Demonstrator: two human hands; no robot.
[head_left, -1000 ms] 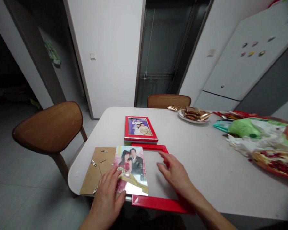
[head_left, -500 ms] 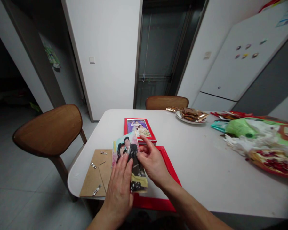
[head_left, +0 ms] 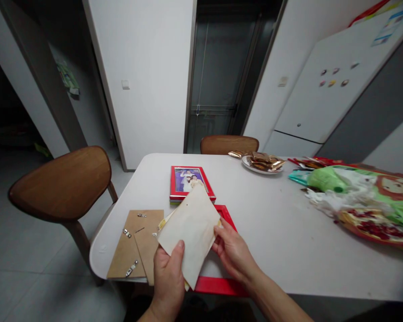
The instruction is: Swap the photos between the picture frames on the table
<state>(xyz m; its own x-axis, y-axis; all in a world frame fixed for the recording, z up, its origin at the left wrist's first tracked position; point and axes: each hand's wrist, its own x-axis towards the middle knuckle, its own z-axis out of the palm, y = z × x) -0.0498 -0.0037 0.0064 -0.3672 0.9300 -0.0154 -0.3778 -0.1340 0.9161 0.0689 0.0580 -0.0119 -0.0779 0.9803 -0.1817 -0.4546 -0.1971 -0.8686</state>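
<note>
Evidently, in the head view, handling of the pale sheets (head_left: pixel 191 228) is under way above the bench (head_left: pixel 282 232): the left hand (head_left: pixel 169 277) grips their lower left, the right hand (head_left: pixel 233 250) pinches the right edge. Moving them probably calls for light fingers. They look blank on top, faintly stained, near the red frame (head_left: pixel 220 286) and brown backing board (head_left: pixel 122 250).

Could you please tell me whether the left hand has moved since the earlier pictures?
Yes, the left hand has moved to the right, judged against the brown board.
</note>
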